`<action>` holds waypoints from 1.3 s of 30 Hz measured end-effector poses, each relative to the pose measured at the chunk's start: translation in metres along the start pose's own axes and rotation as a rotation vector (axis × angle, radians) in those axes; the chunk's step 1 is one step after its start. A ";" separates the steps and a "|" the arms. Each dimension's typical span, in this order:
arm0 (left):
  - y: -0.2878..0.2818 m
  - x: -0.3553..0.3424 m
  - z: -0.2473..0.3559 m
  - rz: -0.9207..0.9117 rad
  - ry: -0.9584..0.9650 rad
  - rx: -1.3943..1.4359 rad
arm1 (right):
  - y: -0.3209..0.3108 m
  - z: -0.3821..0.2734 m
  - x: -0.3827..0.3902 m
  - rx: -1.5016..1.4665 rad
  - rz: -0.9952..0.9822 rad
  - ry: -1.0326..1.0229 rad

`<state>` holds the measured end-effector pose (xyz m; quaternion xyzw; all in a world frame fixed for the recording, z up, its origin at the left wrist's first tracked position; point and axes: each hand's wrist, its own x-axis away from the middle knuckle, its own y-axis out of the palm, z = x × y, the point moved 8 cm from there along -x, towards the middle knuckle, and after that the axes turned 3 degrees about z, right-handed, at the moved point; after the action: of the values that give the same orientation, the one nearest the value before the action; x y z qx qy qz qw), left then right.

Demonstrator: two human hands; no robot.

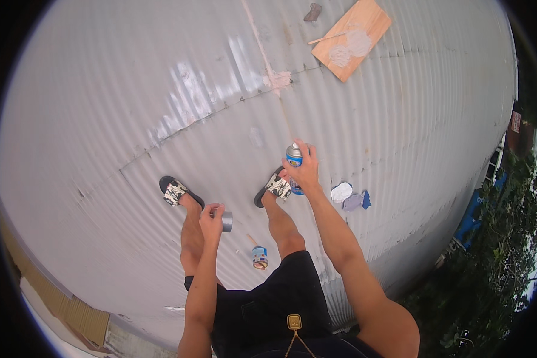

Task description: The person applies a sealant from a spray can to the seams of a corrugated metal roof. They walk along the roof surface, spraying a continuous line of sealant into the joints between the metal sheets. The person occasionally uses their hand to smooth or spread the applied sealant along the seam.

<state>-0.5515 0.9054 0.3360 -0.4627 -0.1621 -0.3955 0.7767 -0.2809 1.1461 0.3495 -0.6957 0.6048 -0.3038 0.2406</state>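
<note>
My right hand (305,169) is closed around a blue-and-silver spray can (294,154), with a finger at its white top. The can is held in front of my right foot, above a grey corrugated metal roof (221,137). My left hand (211,218) grips a short silver-grey cylinder (227,222), whose kind I cannot make out. It hangs by my left shin. Ahead, a pinkish smear of putty (278,80) lies where a long vertical streak meets a sheet seam. Shiny whitish patches (192,89) are left of it.
A wooden board (373,21) with putty and a stick (327,38) lies at the far right, beside a dark stone (312,12). An open tin (259,258) sits between my legs. Crumpled scraps (352,201) lie right of my foot. Beyond the roof's right edge grow leafy branches (495,262).
</note>
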 end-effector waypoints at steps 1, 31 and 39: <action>0.008 0.010 0.011 -0.039 0.002 0.009 | -0.014 0.016 0.003 0.008 0.016 0.031; 0.159 0.016 0.311 -0.734 0.987 -0.007 | 0.090 0.152 -0.082 -0.103 0.225 0.005; 0.159 0.033 0.283 -0.893 1.371 -0.376 | 0.090 0.163 -0.104 -0.107 0.268 -0.160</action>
<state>-0.3771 1.1714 0.4095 -0.1338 0.2467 -0.8798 0.3837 -0.2356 1.2296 0.1582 -0.6426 0.6864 -0.1801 0.2890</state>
